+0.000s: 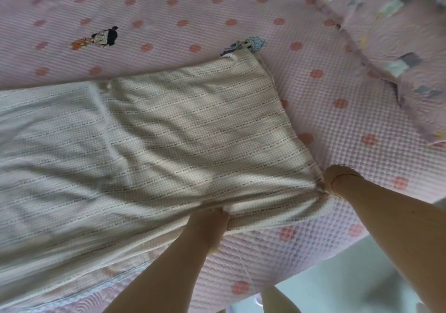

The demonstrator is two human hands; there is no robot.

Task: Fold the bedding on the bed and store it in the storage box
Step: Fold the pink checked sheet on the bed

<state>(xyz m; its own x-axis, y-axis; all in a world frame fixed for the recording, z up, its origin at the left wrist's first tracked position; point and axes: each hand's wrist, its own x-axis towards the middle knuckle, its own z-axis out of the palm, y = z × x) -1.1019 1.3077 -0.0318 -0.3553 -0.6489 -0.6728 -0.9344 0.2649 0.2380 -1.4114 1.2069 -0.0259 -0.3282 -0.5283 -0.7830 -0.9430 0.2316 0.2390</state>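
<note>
A home bedroom — pink dotted bedsheet (pixel 217 11), pillow (pixel 386 35).

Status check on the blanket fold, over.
Left hand and right hand both gripping the near edge of the beige blanket. Blanket spread on the pink bedsheet. Pillow alongside, clear. Storage box not in view.

Cream checked blanket (pixel 149 129), folded, on bed

no readable text, labels, brands, numbers or signs anywhere
</note>
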